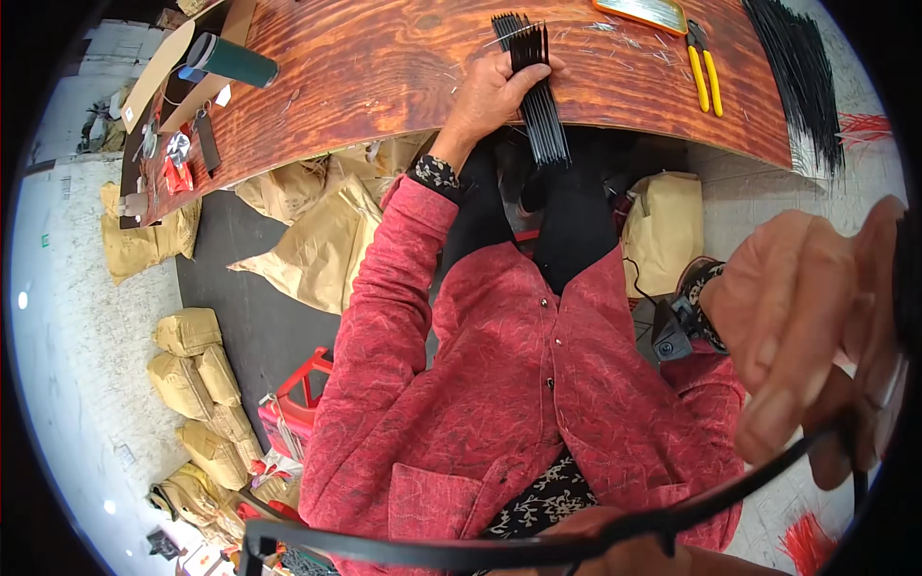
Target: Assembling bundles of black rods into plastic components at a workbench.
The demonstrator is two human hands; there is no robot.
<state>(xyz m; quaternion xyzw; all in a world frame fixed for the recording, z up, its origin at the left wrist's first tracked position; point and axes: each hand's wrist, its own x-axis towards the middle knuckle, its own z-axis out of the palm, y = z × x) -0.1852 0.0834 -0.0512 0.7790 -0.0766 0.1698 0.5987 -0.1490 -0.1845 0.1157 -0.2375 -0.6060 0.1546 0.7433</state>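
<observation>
My left hand [488, 101] is closed around a bundle of thin black strips [545, 130] that look like cable ties. The bundle lies across the table's near edge, its lower ends sticking out over my lap. One loose strip slants across its top. Close to the camera on the right, my right hand [792, 307] is raised with fingers bent and pressed together. It is beside the side arm of black-framed glasses [432, 550]; what its fingertips grip is partly hidden. A small black camera [669, 336] sits at the right wrist.
On the wooden table [384, 72] lie yellow-handled cutters [704, 82], an orange-rimmed tray [645, 12], scattered clippings and a long black strip bunch [792, 58]. A dark green cylinder [235, 62] rests at the left. Brown paper sacks [317, 240] and a red stool [298, 413] stand below.
</observation>
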